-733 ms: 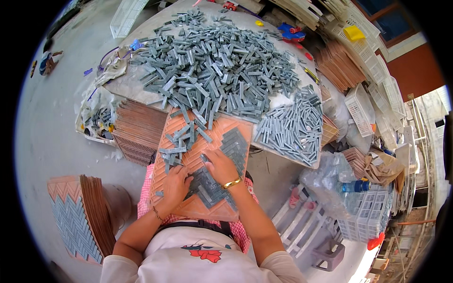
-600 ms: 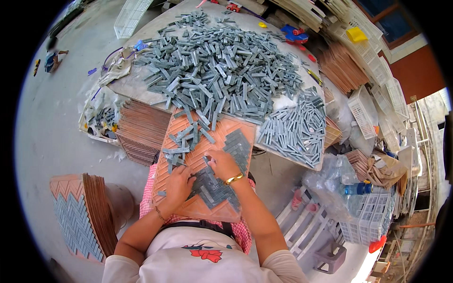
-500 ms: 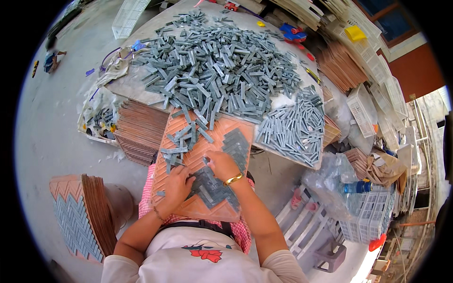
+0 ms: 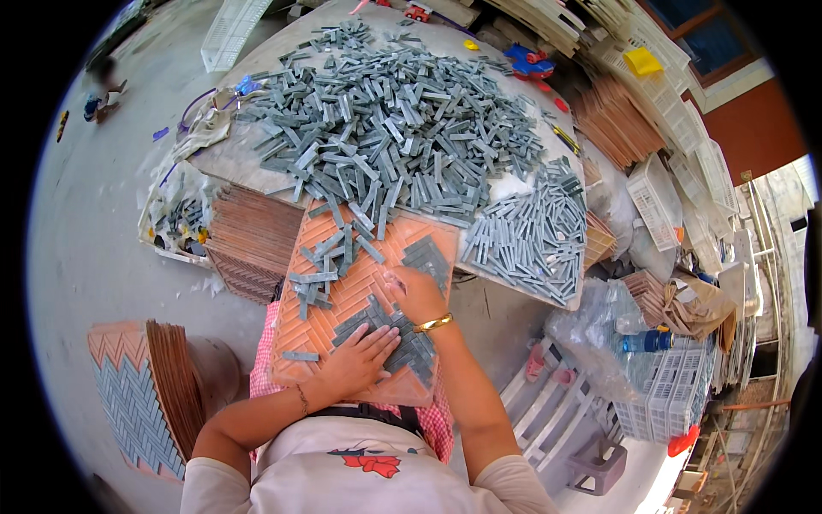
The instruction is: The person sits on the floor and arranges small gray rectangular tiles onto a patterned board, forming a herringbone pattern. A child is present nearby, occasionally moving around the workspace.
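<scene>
On my lap rests an orange mould board (image 4: 287,338) with herringbone grooves. Grey stone strips (image 4: 418,353) fill its lower right part, and another filled patch (image 4: 428,255) lies at the upper right. My left hand (image 4: 368,355) lies flat on the lower strips, fingers stretched out. Over the board's right side is my right hand (image 4: 418,295), its fingers curled together; whatever they hold, if anything, is hidden. Loose grey strips (image 4: 344,248) lie heaped on the board's upper left. A single strip (image 4: 300,355) lies near its left edge.
A large pile of grey strips (image 4: 402,128) covers the table ahead, with smaller strips (image 4: 531,236) at its right corner. Stacked orange boards (image 4: 248,231) stand left of my lap, more (image 4: 167,377) at lower left. White crates (image 4: 664,385) stand right. A person (image 4: 101,94) is far left.
My left hand has moved down and right, flattening onto the laid strips. My right hand has shifted slightly right, and the grey strip seen at its fingertips no longer shows.
</scene>
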{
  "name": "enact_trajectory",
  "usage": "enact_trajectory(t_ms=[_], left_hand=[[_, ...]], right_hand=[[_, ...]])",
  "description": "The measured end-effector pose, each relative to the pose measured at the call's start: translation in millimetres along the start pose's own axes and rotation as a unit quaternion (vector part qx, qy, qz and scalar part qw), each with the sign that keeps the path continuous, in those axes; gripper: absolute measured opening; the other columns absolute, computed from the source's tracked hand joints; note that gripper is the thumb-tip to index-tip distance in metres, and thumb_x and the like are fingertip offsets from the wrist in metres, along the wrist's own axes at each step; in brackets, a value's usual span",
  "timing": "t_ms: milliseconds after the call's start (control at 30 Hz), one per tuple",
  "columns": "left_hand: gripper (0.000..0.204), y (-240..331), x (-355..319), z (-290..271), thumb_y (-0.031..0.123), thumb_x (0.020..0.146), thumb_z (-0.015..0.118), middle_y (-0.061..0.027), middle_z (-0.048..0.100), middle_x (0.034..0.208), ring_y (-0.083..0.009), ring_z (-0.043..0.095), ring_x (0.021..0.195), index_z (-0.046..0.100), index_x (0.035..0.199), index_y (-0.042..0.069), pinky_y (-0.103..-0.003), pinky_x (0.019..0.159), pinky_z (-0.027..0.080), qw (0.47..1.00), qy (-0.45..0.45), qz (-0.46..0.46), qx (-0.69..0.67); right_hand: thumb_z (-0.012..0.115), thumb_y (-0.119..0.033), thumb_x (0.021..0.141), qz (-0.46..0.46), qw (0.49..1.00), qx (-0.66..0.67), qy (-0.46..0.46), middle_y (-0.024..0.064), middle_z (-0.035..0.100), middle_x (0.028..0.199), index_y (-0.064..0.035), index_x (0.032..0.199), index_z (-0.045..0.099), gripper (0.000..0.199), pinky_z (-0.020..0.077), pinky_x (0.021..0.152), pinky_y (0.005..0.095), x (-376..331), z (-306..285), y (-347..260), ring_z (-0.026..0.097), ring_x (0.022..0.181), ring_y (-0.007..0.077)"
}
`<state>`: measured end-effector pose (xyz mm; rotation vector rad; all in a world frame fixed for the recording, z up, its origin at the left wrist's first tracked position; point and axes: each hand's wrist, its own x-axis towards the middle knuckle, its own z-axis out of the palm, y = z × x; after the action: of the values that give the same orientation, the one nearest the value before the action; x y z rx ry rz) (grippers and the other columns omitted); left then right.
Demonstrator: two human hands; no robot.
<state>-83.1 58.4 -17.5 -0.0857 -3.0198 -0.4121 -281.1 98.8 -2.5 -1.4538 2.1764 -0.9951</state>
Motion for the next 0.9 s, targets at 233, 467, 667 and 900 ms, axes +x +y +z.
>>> enact_trajectory(t_ms=[233,467,667,900], left_hand=[[0.072,-6,0,-1,0.053,0.083,0.046,-0.0089,0.037,0.143,-0.0225,0.034,0.133,0.038,0.137,0.005,-0.047,0.109,0.022,1.0,-0.003,-0.022,-0.012],[0.071,-15,-3,-3,0.048,0.082,0.051,-0.0104,0.039,0.142,-0.0249,0.034,0.132,0.037,0.137,0.005,-0.048,0.109,0.023,0.997,0.007,-0.017,-0.07],[0.062,-19,-27,-4,0.027,0.079,0.064,-0.0118,0.046,0.133,-0.0284,0.041,0.126,0.042,0.131,0.002,-0.043,0.106,0.03,0.978,0.088,-0.096,-0.161],[0.036,-34,-56,-29,0.003,0.073,0.064,-0.0131,0.058,0.111,-0.0324,0.054,0.103,0.058,0.108,0.0,-0.041,0.091,0.044,0.937,0.191,-0.216,-0.197]], right_hand=[[0.06,-0.01,0.076,-0.014,0.995,-0.065,0.077,0.0117,0.06,0.092,-0.0069,0.103,0.059,0.027,0.0488,0.068,0.0419,17,18,-3,0.059,0.081,0.0342],[0.064,-0.011,0.075,0.013,0.99,-0.123,0.068,0.0135,0.061,0.087,-0.0052,0.101,0.059,0.027,0.0493,0.067,0.0408,41,34,-4,0.06,0.079,0.0318],[0.062,-0.01,0.074,0.132,0.988,0.084,-0.003,0.0144,0.065,0.072,-0.0032,0.094,0.06,0.021,0.05,0.061,0.0418,-4,13,-5,0.063,0.068,0.0343],[0.063,-0.007,0.074,0.107,0.988,-0.08,-0.075,0.0162,0.064,0.08,-0.0048,0.092,0.058,0.02,0.0489,0.067,0.0441,-10,8,-19,0.062,0.076,0.0366]])
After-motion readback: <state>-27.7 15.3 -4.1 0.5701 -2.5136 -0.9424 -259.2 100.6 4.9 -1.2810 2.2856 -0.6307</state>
